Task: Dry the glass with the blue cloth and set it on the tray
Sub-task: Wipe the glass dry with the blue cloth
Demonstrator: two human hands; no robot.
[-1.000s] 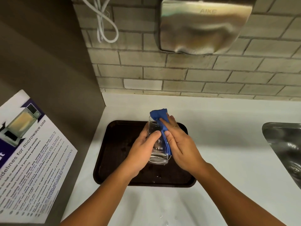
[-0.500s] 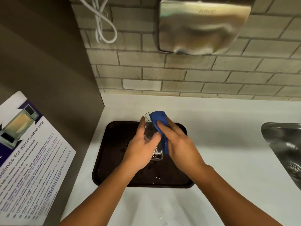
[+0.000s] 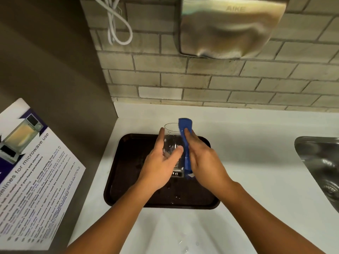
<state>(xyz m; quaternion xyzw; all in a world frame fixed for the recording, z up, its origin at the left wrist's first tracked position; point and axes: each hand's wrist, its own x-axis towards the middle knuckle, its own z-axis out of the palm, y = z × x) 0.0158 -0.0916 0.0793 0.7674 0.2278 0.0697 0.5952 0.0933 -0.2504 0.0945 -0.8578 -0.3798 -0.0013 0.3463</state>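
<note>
White countertop [image 3: 247, 143] ran below a wall of pale brick tile, and a dark brown rectangular plastic tray [image 3: 128, 171] lay on it near the left corner. Over the middle of that tray stood the clear, straight-sided drinking glass [image 3: 171, 142], upright, its mouth toward the far edge — whether its base touched the tray could not be told. The left hand [image 3: 161, 165] wrapped the glass around its lower wall, thumb across the front. The right hand [image 3: 203, 162] pressed the folded blue cloth [image 3: 185, 136] flat along the glass's right side, the cloth reaching from the rim down past the base. Droplets dotted the tray and the counter's near edge, so the glass was likely wet and slick. It looked light, rigid and breakable; a full-palm hold low on the wall seemed safest, away from the thin rim. A steel sink [image 3: 319, 162] sat to the right — a steel hand dryer [image 3: 229, 28] hung above.
</note>
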